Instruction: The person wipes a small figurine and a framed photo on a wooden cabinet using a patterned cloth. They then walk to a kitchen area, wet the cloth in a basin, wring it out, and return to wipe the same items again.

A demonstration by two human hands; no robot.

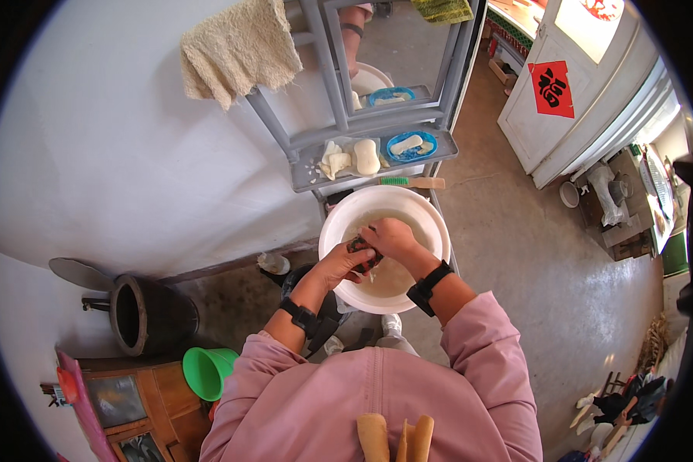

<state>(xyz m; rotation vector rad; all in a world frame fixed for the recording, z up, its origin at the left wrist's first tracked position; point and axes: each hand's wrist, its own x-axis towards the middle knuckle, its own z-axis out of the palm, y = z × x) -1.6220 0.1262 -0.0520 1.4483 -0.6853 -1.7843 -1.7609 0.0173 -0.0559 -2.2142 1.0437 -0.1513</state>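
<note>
In front of me stands a white plastic basin (442, 231) with cloudy water (390, 286) in its bottom. Over that water, my left hand (342, 263) grips a bunched red-and-black patterned cloth (364, 253). My right hand (394, 237) is closed on the same cloth from its upper right side, with the fingers partly hidden. A thin trickle seems to hang below the cloth. Behind the basin lies a green-bristled brush (407, 182) with a wooden handle.
A grey shelf (317, 153) above the basin holds a soap bar (367, 157), soap pieces and a blue soap dish (431, 142). A towel (239, 55) hangs beside the mirror (395, 46). To the left are a dark vat (167, 312) and a green bucket (208, 372).
</note>
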